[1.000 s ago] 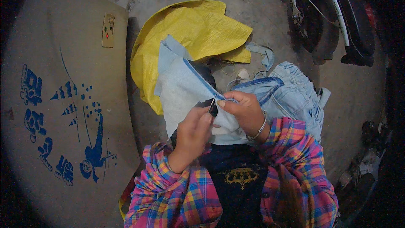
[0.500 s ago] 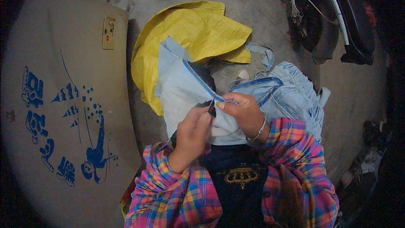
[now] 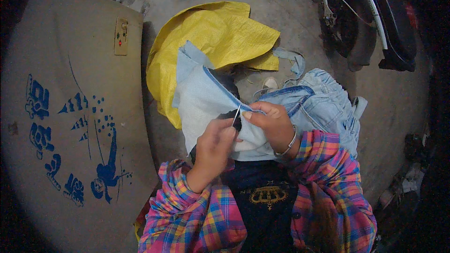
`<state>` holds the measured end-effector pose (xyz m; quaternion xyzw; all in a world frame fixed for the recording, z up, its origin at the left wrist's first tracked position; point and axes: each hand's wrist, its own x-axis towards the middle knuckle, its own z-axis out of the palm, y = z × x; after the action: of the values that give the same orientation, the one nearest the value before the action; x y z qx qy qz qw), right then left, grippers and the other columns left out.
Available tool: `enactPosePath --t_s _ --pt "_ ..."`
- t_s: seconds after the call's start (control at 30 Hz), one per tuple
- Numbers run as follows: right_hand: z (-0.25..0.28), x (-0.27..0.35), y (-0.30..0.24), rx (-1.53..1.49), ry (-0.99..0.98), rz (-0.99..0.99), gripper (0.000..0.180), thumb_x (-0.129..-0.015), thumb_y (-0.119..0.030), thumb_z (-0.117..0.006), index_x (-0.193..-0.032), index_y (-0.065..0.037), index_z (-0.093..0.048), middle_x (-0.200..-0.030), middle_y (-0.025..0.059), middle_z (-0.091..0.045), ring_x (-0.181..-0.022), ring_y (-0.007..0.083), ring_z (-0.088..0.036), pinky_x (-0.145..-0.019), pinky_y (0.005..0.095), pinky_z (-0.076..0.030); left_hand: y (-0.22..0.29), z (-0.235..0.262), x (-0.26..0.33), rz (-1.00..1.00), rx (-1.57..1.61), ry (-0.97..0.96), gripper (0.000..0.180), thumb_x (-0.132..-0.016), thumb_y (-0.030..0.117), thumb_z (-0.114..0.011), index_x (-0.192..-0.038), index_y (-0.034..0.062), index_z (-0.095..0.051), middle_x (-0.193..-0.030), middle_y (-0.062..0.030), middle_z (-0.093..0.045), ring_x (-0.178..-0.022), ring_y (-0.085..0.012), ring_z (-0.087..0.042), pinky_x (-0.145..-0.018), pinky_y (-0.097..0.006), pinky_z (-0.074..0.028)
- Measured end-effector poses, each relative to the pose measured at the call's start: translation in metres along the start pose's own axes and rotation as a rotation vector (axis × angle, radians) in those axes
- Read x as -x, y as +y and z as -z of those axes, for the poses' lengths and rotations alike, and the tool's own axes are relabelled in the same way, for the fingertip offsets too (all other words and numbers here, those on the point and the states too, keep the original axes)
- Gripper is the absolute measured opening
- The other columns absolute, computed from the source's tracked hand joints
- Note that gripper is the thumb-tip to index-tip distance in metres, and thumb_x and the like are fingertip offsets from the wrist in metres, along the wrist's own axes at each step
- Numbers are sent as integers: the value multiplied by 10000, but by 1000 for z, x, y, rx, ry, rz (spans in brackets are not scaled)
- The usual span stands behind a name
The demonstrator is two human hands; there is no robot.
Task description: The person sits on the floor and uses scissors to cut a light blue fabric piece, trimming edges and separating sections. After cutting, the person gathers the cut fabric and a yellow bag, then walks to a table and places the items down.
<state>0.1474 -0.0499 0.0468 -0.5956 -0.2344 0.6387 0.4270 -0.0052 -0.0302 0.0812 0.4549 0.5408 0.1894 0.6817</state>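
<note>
A light blue denim garment (image 3: 206, 103) lies over my lap and spills to the right as a bunched heap (image 3: 328, 107). My right hand (image 3: 272, 124) pinches its darker blue seam edge near the middle. My left hand (image 3: 213, 143) is closed on a small thin metal tool (image 3: 236, 115) whose tip meets the seam right beside my right fingers. A bangle sits on my right wrist. Both sleeves are pink, yellow and blue plaid.
A yellow woven sack (image 3: 211, 42) lies on the concrete floor beyond the garment. A big tan board or wall with blue painted figures (image 3: 70, 126) fills the left. A parked motorcycle wheel (image 3: 370, 23) stands at the upper right; dark clutter lines the right edge.
Hands stay at the seam. The thin tool now shows upright between my fingers, and my left hand has shifted slightly.
</note>
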Motion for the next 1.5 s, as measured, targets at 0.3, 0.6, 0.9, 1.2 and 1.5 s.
enactPosePath --t_s 0.3,0.6,0.9,1.2,1.5 --pt "0 0 0 29 -35 23 271 -733 -234 -576 -833 18 -582 -695 86 -578 -635 98 -539 -555 241 -435 -3 2 -1 -51 -131 38 223 -814 137 -491 -981 -11 -508 -739 -73 -584 -673 -105 -547 -604 -224 -429" --pt "-4 0 2 -28 -19 -3 277 -732 -217 -578 -847 36 -575 -717 76 -590 -657 99 -540 -579 235 -439 -2 2 2 -37 -70 42 221 -824 147 -476 -978 -8 -515 -719 -65 -567 -643 -93 -517 -579 -220 -412" --pt "-6 1 4 -40 -22 -13 284 -724 -209 -583 -856 42 -572 -724 95 -594 -658 105 -545 -587 237 -442 -3 5 2 -49 -121 37 214 -817 122 -482 -979 -16 -514 -730 -66 -571 -669 -100 -529 -607 -216 -418" --pt "-6 6 -11 -154 49 -14 176 -742 -146 -567 -833 5 -573 -737 60 -594 -643 89 -540 -569 226 -440 -3 14 1 -138 -50 37 211 -841 129 -441 -1009 3 -464 -714 -36 -530 -539 -59 -415 -482 -186 -338" --pt "25 20 -53 -445 360 393 214 -769 -90 -506 -970 -17 -492 -800 48 -555 -704 125 -539 -669 245 -438 -11 72 26 -168 -279 484 231 -722 15 -558 -947 1 -511 -756 4 -518 -667 -45 -453 -601 -180 -380"
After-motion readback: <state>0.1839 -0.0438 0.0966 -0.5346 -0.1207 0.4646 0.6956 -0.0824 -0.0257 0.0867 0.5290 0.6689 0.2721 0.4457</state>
